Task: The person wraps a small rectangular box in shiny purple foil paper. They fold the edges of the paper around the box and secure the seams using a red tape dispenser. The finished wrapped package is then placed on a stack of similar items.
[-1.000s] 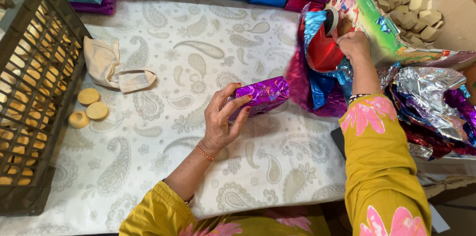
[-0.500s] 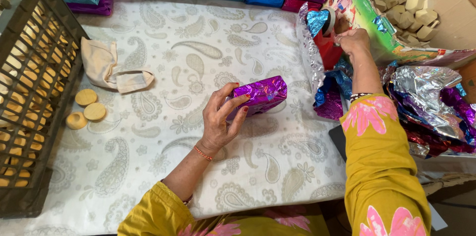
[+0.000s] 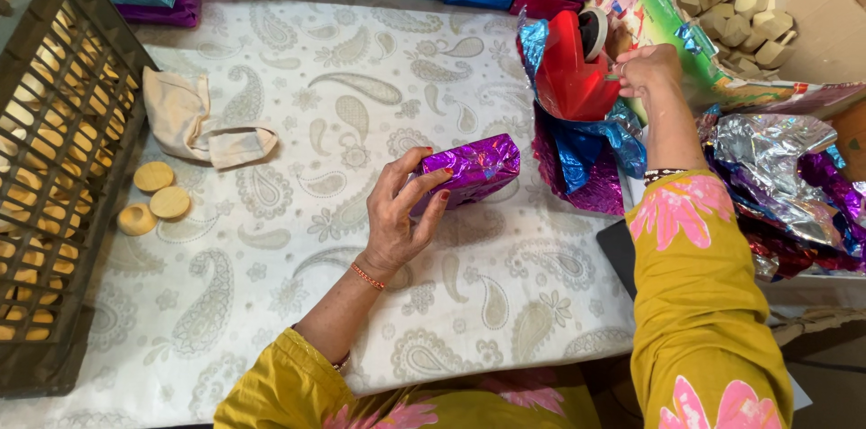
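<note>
1. Left hand (image 3: pixel 397 221) is gripping a small purple foil-wrapped box (image 3: pixel 469 172), pressing it against the bench (image 3: pixel 271 303) between the two hands.
2. Right hand (image 3: pixel 645 73) is pinching at the tape roll (image 3: pixel 593 29) on a red tape dispenser (image 3: pixel 573 77), which sits on loose foil sheets (image 3: pixel 586 158) just beyond the box.
3. Step in hand, judged: drawing tape to seal the wrap.
4. Next move calls for a clean tear and keeping the folded foil flat under the left fingers.
5. Three round wooden discs (image 3: pixel 152 199) are lying well left of the left hand, near a wire crate (image 3: pixel 54 122).
</note>
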